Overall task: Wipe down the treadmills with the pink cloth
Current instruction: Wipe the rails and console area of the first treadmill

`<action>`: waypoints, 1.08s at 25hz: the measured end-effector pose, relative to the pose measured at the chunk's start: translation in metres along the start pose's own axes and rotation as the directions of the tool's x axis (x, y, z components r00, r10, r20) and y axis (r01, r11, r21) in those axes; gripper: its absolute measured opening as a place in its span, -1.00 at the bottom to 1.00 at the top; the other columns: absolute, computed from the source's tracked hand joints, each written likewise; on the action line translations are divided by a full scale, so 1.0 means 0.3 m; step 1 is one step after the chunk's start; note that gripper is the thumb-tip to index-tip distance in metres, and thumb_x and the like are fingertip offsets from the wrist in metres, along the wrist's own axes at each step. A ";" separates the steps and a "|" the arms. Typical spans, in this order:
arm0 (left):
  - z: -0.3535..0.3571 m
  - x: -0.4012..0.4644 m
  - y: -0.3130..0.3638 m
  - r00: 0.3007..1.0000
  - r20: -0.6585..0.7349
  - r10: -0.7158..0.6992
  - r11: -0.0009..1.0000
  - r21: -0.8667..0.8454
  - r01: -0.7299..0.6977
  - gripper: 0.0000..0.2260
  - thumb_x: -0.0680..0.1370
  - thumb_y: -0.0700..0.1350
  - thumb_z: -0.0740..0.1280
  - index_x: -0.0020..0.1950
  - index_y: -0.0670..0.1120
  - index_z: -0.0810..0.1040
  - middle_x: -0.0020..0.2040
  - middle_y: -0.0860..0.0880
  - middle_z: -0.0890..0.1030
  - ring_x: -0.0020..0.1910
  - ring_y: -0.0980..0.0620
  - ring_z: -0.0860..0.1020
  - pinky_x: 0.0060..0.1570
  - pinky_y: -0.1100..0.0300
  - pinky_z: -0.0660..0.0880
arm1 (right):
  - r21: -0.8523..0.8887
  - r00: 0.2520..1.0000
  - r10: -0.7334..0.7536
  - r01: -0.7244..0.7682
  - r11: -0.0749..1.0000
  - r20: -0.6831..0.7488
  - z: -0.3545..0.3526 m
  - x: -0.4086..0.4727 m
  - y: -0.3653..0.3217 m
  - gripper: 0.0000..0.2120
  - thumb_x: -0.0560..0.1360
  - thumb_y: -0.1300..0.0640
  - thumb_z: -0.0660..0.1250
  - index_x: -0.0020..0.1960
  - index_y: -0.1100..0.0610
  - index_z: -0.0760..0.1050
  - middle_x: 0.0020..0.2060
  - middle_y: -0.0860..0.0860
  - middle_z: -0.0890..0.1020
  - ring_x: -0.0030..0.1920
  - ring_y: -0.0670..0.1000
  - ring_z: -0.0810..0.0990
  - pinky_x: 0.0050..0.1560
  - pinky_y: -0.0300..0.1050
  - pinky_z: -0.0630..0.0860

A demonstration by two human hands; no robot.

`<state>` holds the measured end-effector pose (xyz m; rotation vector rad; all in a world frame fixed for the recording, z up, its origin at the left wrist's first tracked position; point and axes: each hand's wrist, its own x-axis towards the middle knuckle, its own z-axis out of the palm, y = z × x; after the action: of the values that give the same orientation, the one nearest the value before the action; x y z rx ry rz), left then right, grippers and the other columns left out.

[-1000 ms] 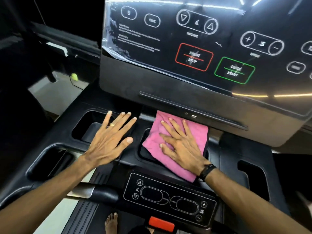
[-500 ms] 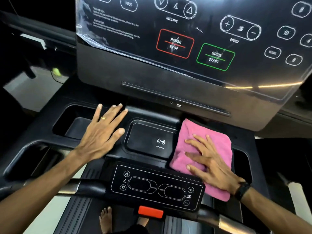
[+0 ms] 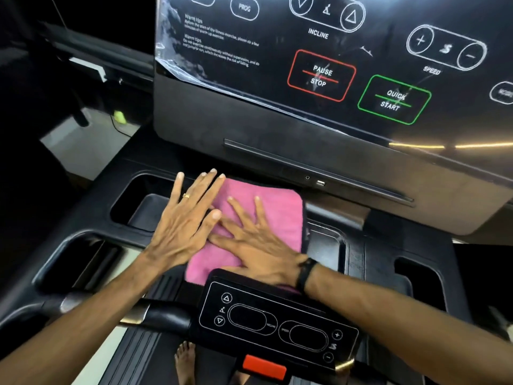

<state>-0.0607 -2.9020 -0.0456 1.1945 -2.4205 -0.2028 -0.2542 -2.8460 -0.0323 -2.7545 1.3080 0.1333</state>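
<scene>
The pink cloth (image 3: 280, 215) lies folded flat on the black treadmill console tray (image 3: 383, 245), just below the big display panel (image 3: 333, 65). My right hand (image 3: 255, 245) presses on the cloth with fingers spread straight. My left hand (image 3: 186, 218) rests flat on the tray at the cloth's left edge, its fingertips overlapping the cloth and touching my right hand's fingers. A ring shows on the left hand and a black band on the right wrist.
Cup-holder recesses open at the left (image 3: 138, 207) and right (image 3: 416, 282) of the tray. A small control pad (image 3: 277, 323) with a red stop key (image 3: 263, 366) sits on the handlebar near me. My bare foot (image 3: 184, 359) stands on the belt below.
My right hand has slid the pink cloth from the tray's right side leftward across the centre pad until it meets my left hand. The left hand stayed put.
</scene>
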 end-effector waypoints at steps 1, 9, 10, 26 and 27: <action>0.002 -0.002 -0.004 1.000 -0.006 -0.004 1.000 0.007 0.004 -0.42 0.68 0.16 -0.17 0.61 -0.13 0.13 0.60 -0.10 0.19 0.58 -0.06 0.18 0.56 -0.10 -0.20 | 0.005 1.000 0.023 -0.023 1.000 0.002 -0.002 0.033 -0.019 -0.27 0.55 -0.40 0.09 0.61 -0.11 0.07 0.61 0.07 -0.16 0.57 0.27 -0.34 0.37 0.59 -0.29; -0.013 -0.007 0.017 0.999 0.027 0.038 0.999 0.021 -0.038 -0.42 0.68 0.18 -0.16 0.62 -0.09 0.11 0.61 -0.07 0.16 0.59 -0.01 0.14 0.56 -0.13 -0.16 | 0.006 1.000 -0.009 0.009 1.000 0.026 -0.024 -0.414 0.179 -0.25 0.51 -0.20 0.14 0.64 -0.12 -0.04 0.63 0.01 -0.15 0.61 0.18 -0.25 0.38 0.63 -0.17; -0.011 -0.006 0.018 0.999 0.034 0.039 0.999 0.021 -0.039 -0.42 0.68 0.19 -0.16 0.62 -0.09 0.10 0.61 -0.07 0.15 0.59 -0.01 0.13 0.56 -0.14 -0.15 | -0.003 0.999 -0.009 0.010 1.000 0.031 -0.017 -0.419 0.182 -0.22 0.48 -0.21 0.14 0.63 -0.14 -0.04 0.63 0.01 -0.14 0.61 0.18 -0.24 0.38 0.63 -0.18; -0.014 -0.013 0.009 0.999 -0.005 0.045 0.995 -0.088 -0.045 -0.42 0.67 0.19 -0.11 0.62 -0.09 0.09 0.61 -0.05 0.15 0.59 0.01 0.12 0.56 -0.13 -0.15 | 0.123 0.992 0.124 -0.126 0.984 0.018 -0.017 -0.443 0.175 -0.33 0.58 -0.36 0.11 0.62 -0.21 0.01 0.63 -0.07 -0.12 0.62 0.08 -0.21 0.46 0.47 -0.23; -0.011 -0.010 0.012 0.999 -0.002 0.049 0.996 -0.079 -0.049 -0.41 0.67 0.20 -0.11 0.62 -0.09 0.07 0.61 -0.05 0.15 0.59 0.01 0.12 0.56 -0.13 -0.15 | 0.121 0.991 0.128 -0.131 0.984 0.031 -0.020 -0.420 0.161 -0.34 0.58 -0.38 0.07 0.61 -0.23 0.00 0.63 -0.08 -0.15 0.62 0.07 -0.24 0.46 0.45 -0.27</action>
<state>-0.0603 -2.8972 -0.0424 1.0994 -2.4153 -0.2808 -0.3708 -2.7804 -0.0137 -2.5594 1.4385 0.0908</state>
